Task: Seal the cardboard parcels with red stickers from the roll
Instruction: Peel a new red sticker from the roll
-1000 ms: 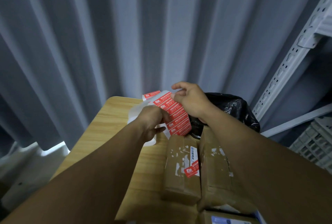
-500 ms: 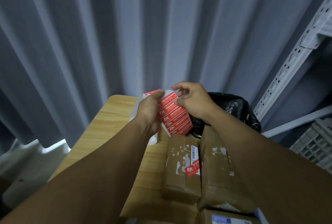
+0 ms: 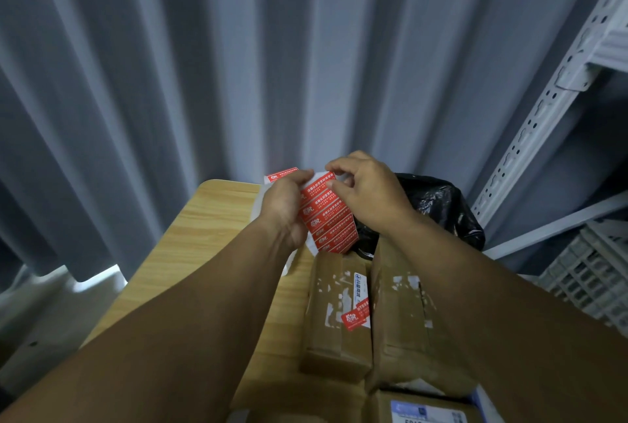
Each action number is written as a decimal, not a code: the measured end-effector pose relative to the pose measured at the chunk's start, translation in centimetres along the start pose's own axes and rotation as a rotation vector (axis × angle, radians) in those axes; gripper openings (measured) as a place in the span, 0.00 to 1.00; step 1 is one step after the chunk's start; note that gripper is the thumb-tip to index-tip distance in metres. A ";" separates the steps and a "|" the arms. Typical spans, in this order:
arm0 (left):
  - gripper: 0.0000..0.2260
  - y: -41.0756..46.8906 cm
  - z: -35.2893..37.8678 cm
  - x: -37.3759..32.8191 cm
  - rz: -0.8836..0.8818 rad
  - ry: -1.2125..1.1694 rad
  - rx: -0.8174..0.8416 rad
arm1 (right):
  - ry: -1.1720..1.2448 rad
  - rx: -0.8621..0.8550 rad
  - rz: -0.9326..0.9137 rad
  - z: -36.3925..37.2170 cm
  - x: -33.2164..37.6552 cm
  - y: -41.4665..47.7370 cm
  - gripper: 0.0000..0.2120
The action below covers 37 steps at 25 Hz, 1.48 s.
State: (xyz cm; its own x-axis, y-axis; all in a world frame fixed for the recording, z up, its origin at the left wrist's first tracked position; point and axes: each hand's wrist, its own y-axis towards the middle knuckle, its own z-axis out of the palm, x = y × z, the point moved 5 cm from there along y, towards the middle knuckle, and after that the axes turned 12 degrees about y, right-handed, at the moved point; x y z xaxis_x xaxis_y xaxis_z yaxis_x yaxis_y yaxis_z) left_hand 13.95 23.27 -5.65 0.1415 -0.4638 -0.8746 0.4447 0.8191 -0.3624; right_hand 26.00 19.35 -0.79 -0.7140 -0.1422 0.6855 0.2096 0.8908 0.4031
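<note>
Peeling a red sticker off the sticker strip (image 3: 329, 218), held above the table (image 3: 204, 235)
Grip: left hand (image 3: 285, 208) holds the strip's left edge, right hand (image 3: 367, 191) pinches its top corner; long axis points down toward the parcels (image 3: 336, 320), just below both hands

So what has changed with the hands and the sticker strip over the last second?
The left hand has slid up the red sticker strip from its middle to the top edge, close to the right hand, gripping it there. The right hand still pinches the strip's top corner. The cardboard parcels, one already bearing a red sticker, lie as before on the table.
</note>
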 end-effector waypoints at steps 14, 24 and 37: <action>0.15 2.2 0.2 0.3 -0.018 -0.051 -0.165 | -0.020 -0.008 -0.052 -2.1 0.9 -1.2 0.02; 0.18 1.8 1.3 0.4 -0.074 -0.025 -0.188 | 0.072 -0.030 0.056 -6.5 1.3 -3.8 0.02; 0.05 -6.9 -4.6 -2.3 0.017 0.207 -0.232 | 0.260 -0.017 0.132 -4.7 5.2 -7.6 0.05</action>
State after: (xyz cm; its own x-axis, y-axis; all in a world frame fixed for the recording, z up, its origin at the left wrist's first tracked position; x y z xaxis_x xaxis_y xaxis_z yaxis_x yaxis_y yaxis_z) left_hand 6.46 20.29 -2.60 -0.0468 -0.3899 -0.9197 0.2269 0.8925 -0.3899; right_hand 23.82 9.78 2.61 -0.4850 -0.1329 0.8644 0.3020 0.9021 0.3081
